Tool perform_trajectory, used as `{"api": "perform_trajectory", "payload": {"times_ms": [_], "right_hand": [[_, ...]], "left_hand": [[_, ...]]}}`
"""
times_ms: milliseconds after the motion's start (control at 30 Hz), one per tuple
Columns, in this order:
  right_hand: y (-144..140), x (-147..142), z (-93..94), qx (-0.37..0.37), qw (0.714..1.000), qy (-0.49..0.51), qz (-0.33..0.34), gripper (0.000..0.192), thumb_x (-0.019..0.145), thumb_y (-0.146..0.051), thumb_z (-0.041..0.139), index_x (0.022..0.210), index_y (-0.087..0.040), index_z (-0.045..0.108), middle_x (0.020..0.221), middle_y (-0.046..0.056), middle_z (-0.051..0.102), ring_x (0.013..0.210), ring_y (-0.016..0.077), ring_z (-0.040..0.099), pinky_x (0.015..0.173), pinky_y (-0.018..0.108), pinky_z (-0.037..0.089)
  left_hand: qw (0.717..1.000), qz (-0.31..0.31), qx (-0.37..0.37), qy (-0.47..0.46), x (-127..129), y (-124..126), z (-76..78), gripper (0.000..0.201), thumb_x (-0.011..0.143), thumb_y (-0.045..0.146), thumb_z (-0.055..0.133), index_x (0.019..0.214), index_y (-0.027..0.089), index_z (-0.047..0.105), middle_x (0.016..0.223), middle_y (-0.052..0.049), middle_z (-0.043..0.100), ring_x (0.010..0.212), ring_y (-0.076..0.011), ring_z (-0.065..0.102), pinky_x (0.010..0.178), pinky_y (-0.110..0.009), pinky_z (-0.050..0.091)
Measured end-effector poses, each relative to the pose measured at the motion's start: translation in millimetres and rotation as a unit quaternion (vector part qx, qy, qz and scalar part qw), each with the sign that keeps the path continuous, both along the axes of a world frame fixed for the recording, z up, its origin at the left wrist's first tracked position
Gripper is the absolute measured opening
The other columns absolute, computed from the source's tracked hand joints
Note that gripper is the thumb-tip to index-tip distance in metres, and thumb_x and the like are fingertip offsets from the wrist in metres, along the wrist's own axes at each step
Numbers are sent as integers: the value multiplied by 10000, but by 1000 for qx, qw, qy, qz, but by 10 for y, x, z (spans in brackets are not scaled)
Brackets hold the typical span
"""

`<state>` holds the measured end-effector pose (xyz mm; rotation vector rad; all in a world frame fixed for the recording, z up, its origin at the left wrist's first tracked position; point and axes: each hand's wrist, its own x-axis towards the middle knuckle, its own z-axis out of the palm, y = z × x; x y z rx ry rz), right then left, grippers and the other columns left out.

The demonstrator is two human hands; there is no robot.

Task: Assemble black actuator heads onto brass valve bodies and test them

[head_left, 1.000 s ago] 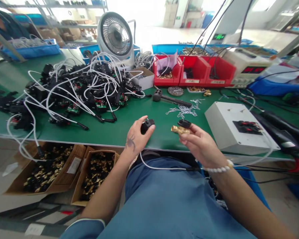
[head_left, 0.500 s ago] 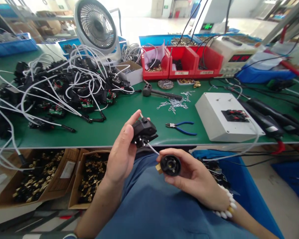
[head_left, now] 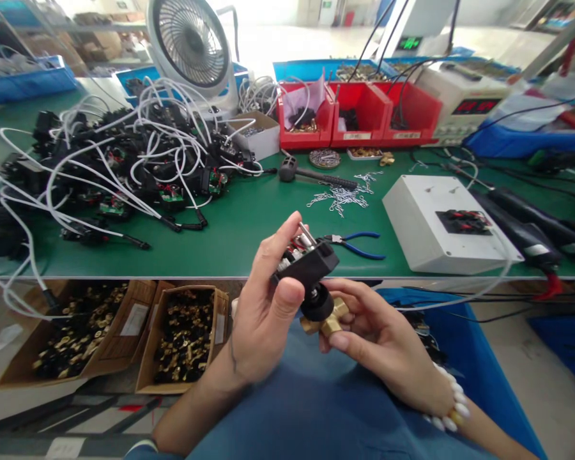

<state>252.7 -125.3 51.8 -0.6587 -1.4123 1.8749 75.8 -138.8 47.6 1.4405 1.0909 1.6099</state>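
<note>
My left hand (head_left: 268, 313) is closed around a black plastic actuator housing (head_left: 311, 265), with metal pins and wiring showing on its upper side. My right hand (head_left: 378, 338) grips a brass valve body (head_left: 333, 319) with a black round collar (head_left: 317, 303). The collar sits against the underside of the housing; whether the two are locked together I cannot tell. A pair of blue-handled cutting pliers (head_left: 359, 246) lies on the green table just beyond my hands.
A heap of black units with white cables (head_left: 124, 160) covers the table's left. Farther back are a fan (head_left: 191, 45), red bins (head_left: 359, 121), metal clips (head_left: 340, 195) and a black hammer-like tool (head_left: 311, 174). A white box (head_left: 441, 223) stands right; cartons of brass parts (head_left: 146, 358) sit below.
The housing has turned over and moved right in my left hand. My right hand has tilted the brass valve body and brought its black collar up against the housing.
</note>
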Motion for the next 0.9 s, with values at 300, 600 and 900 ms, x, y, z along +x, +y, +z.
{"api": "perform_trajectory", "payload": {"times_ms": [300, 600, 900], "right_hand": [[13, -26, 17, -64, 996, 59, 4, 318, 906, -263, 707, 1204, -286, 599, 880, -26, 685, 700, 56, 677, 665, 129, 551], [80, -85, -23, -23, 993, 27, -111, 289, 901, -334, 710, 1175, -296, 624, 816, -32, 686, 675, 62, 651, 668, 152, 557], [149, -29, -95, -13, 991, -7, -135, 310, 892, -425, 700, 1155, -289, 605, 779, -34, 646, 602, 69, 571, 516, 146, 473]], "left_hand": [[995, -9, 36, 94, 17, -13, 61, 538, 1011, 503, 422, 1514, 323, 362, 1544, -18, 454, 1396, -249, 455, 1193, -399, 345], [976, -11, 27, 214, 3, 72, 13, 752, 936, 603, 500, 1557, 292, 213, 1622, -79, 303, 1482, -277, 324, 1217, -447, 312], [934, 66, -2, 351, 49, 34, 66, 812, 838, 421, 719, 1498, 233, 285, 1318, -115, 485, 1231, -257, 544, 984, -373, 539]]}}
